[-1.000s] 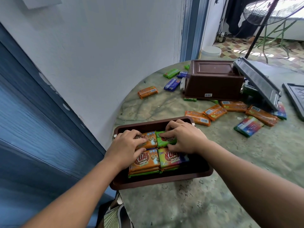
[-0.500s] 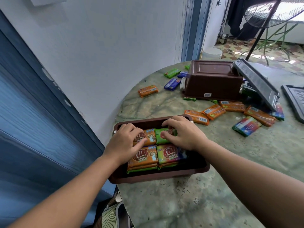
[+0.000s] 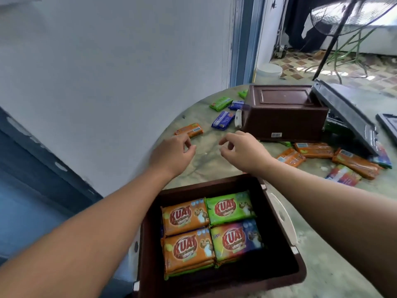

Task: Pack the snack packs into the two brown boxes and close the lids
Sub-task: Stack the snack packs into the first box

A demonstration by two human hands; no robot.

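An open brown box [image 3: 279,214] sits at the table's near edge with stacked snack packs inside: two orange packs [image 3: 185,217], a green pack [image 3: 229,207] and a multicoloured pack [image 3: 236,239] on top. My left hand [image 3: 174,152] and my right hand [image 3: 242,150] hover over the table beyond the box, fingers loosely curled, holding nothing. A second brown box [image 3: 283,112] lies tipped on its side at the back. Loose packs lie around it: an orange pack [image 3: 190,130], a blue pack [image 3: 222,120], a green pack [image 3: 221,103] and several orange packs [image 3: 313,150] at the right.
A dark lid [image 3: 343,115] leans against the tipped box, and another dark lid [image 3: 388,125] lies at the right edge. The round marbled table [image 3: 206,160] stands by a white wall. A fan stand [image 3: 335,37] and a white bucket [image 3: 269,70] are on the floor behind.
Both hands let go of the packs in the near box and moved forward over the table beyond it. The view has tilted down, so the box appears closer.
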